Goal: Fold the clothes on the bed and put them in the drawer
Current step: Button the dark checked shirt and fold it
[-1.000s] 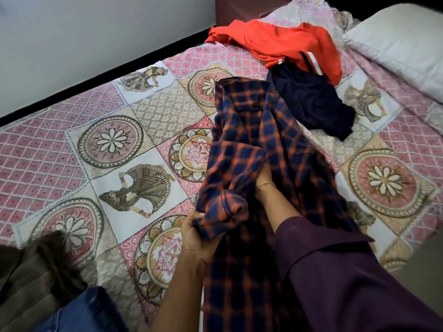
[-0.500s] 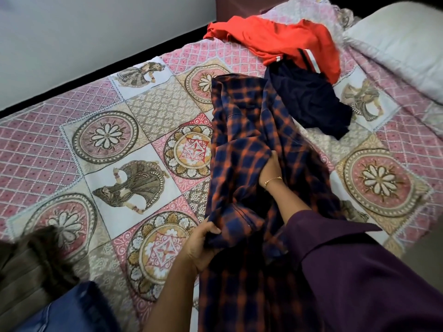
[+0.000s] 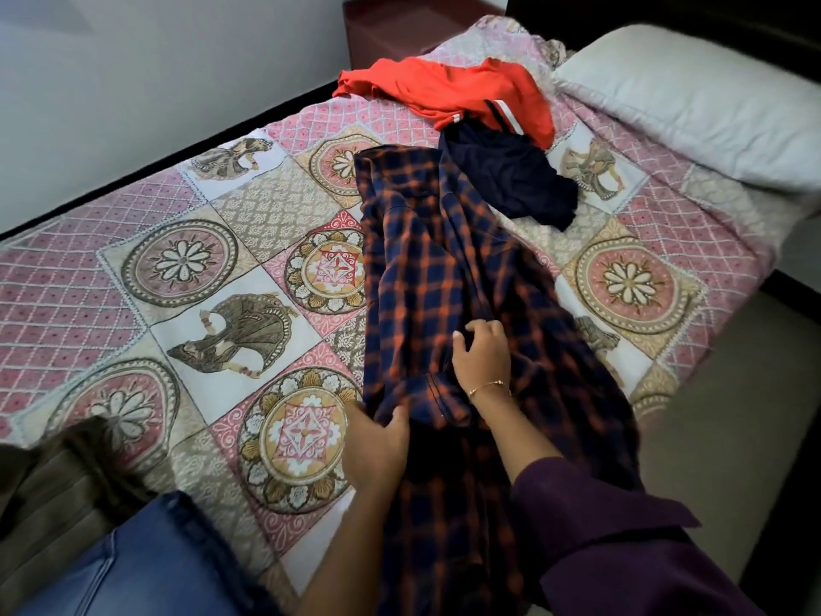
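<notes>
Clothes at the lower left of the frame come first: a brownish striped garment (image 3: 40,504) and a piece of blue denim (image 3: 133,566) lie at the near edge of the bed, both cut off by the frame, so I cannot say what they are or if they are folded. The patterned bedcover (image 3: 177,269) fills the left and middle of the picture.

A little left of the centre, low in the frame, the left hand (image 3: 377,446) holds the near left edge of the plaid shirt (image 3: 440,269). Its thumb lies on the cloth and its fingers go under the cloth, so its grip is closed on the shirt edge, probably to keep this side in place. The shirt lies long on the bed, from the centre toward the bottom, and its lower part hangs off the near edge, out of view.

Just to the right, the right hand (image 3: 482,353) rests on the middle of the shirt with fingers loosely bent. It seems to smooth or gather the cloth, not to pinch it, but the fingertips are blurred. A purple sleeve (image 3: 622,540) covers the arm and hides part of the shirt.

Higher and to the right, an orange garment (image 3: 444,91) and a dark navy garment (image 3: 511,180) lie crumpled and touching, not yet folded. A white pillow (image 3: 693,104) is at the upper right. No drawer can be clearly seen; a dark red piece of furniture (image 3: 386,28) stands behind the bed.
</notes>
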`<state>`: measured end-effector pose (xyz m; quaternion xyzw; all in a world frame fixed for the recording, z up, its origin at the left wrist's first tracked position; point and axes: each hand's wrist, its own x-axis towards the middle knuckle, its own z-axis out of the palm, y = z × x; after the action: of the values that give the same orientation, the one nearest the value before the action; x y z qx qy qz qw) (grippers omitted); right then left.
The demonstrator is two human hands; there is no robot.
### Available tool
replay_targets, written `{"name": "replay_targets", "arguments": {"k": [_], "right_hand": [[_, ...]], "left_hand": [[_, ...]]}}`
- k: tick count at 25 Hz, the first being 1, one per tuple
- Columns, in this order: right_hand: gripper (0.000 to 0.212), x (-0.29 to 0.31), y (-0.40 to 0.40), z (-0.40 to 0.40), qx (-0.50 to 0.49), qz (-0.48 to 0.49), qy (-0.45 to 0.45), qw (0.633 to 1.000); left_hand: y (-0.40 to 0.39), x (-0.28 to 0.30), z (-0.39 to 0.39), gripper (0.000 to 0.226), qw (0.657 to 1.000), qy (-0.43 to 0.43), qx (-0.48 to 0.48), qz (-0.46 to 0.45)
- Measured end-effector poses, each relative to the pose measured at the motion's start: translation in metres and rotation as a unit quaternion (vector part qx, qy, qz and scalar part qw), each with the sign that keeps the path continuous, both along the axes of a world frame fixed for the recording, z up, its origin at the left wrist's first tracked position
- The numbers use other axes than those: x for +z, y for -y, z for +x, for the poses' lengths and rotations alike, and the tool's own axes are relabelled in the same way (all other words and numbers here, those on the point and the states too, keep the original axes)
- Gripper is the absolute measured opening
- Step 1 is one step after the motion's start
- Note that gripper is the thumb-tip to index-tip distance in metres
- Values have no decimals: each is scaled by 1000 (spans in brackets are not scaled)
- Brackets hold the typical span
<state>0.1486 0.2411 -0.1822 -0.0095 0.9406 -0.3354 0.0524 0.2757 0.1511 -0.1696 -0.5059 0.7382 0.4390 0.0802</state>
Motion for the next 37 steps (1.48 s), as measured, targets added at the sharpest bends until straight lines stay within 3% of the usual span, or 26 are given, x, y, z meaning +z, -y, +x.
{"name": "replay_targets", "arguments": {"k": [2,3,4,6,8,10,11,13,15,16,18,20,22,24,27,30,32,33,35,37], "right_hand": [[24,6,-7,17,-16,78,-123,989],[29,7,-16,24,-25,124,-112,986],[38,9,-25,31,-25,152,-43,987],[46,3,-48,40,16,150,86,985],[27,4,-66,42,7,63,72,995],[15,17,-76,34,-140,-79,24,987],[14,25,-81,29,-221,-153,33,963],[12,42,-85,19,-328,-346,95,874],[14,58,-81,13,-314,-539,163,764],[15,64,-78,12,-281,-592,197,729],[18,77,-76,12,-176,-582,258,751],[24,82,-76,9,-61,-553,295,777],[27,80,-73,-4,-45,-504,292,811],[28,66,-69,-26,-118,-443,243,855],[24,29,-66,-58,-221,-301,157,914],[26,3,-60,-83,-176,-249,175,936],[35,1,-49,-101,-175,-330,217,902],[35,2,-42,-111,-190,-393,240,867],[33,5,-33,-132,-244,-502,280,781],[32,1,-29,-153,-292,-562,302,712]], "left_hand": [[-15,7,4,49,976,-33,-85,-196],[-24,8,7,42,956,-92,-141,-241],[-31,7,9,33,939,-150,-196,-242],[-42,5,11,17,934,-186,-271,-141],[-46,6,9,4,932,-178,-303,-87],[-52,16,1,12,940,-213,-260,-49],[-57,24,-6,14,947,-226,-229,7],[-69,41,-24,17,947,-208,-197,148],[-78,51,-44,58,923,-192,-179,281],[-80,54,-55,77,904,-206,-150,345],[-80,55,-74,83,880,-234,-66,408],[-74,57,-87,46,906,-236,-10,352],[-63,59,-97,10,915,-250,48,312],[-43,68,-109,10,863,-307,150,372],[-1,76,-124,13,714,-439,248,485],[22,76,-134,38,685,-473,258,491],[28,72,-142,19,695,-451,290,479],[29,68,-146,15,697,-443,313,469],[34,62,-146,26,698,-439,326,463],[36,56,-140,36,733,-406,280,468]]}}
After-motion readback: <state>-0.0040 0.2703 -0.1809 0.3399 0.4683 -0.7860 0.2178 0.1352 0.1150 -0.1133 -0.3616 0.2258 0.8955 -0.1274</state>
